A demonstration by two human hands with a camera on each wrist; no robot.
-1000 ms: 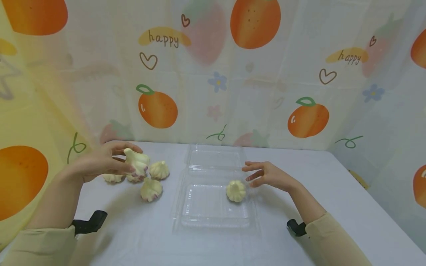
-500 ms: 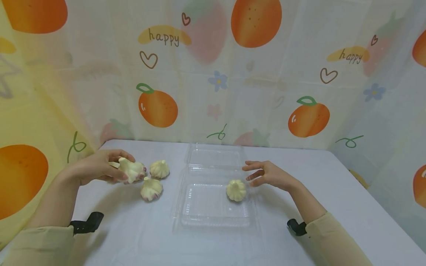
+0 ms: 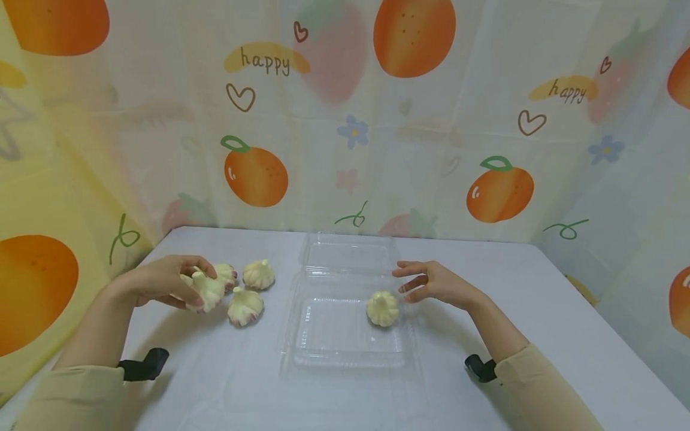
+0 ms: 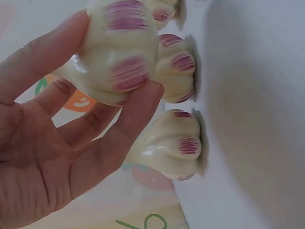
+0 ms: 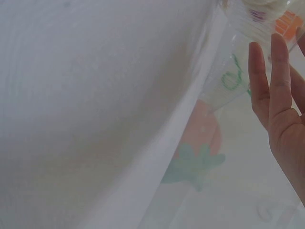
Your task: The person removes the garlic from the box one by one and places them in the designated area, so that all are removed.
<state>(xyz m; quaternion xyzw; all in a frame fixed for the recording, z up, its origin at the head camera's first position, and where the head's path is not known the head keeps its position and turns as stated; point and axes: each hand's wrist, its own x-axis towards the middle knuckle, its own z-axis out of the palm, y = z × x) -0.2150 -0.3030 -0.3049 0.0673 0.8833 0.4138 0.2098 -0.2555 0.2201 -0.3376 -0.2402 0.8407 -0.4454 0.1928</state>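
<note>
My left hand (image 3: pixel 167 281) pinches a garlic bulb (image 3: pixel 207 292), cream with purple streaks, between thumb and fingers. In the left wrist view this garlic bulb (image 4: pixel 124 52) fills the top, its neck turned to the palm. Close by on the table are more garlic bulbs, one behind (image 3: pixel 227 274), one to the right (image 3: pixel 258 275) and one nearer the front (image 3: pixel 245 307). One more garlic bulb (image 3: pixel 383 309) sits in the clear plastic box (image 3: pixel 323 364), at its right side. Beside that box my right hand (image 3: pixel 438 284) has loosely extended fingers and holds nothing.
The clear box stands open at mid-table, its lid (image 3: pixel 349 254) laid back toward the rear. A white cloth covers the table (image 3: pixel 496 287). Behind it hangs a fruit-print curtain (image 3: pixel 409 131). Black straps (image 3: pixel 142 364) sit on both wrists.
My left hand has lowered the garlic bulb from above the group and brought it a little left and toward the front. The right hand and the box have stayed where they were.
</note>
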